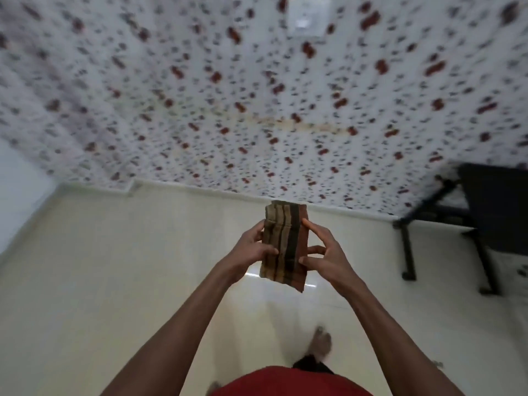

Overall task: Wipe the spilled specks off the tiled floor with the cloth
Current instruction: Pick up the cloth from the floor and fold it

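Observation:
A folded brown cloth (285, 244) with dark stripes is held upright in front of me, well above the pale tiled floor (114, 281). My left hand (251, 250) grips its left edge, thumb across the front. My right hand (325, 255) holds the right edge with fingertips and thumb. The frame is blurred, and I cannot make out any specks on the tiles.
A wall (257, 95) with a red and grey speckled pattern stands straight ahead, a white switch plate (308, 15) high on it. A black chair or stand (457, 218) sits at the right by the wall. My bare foot (321, 344) is on the floor below.

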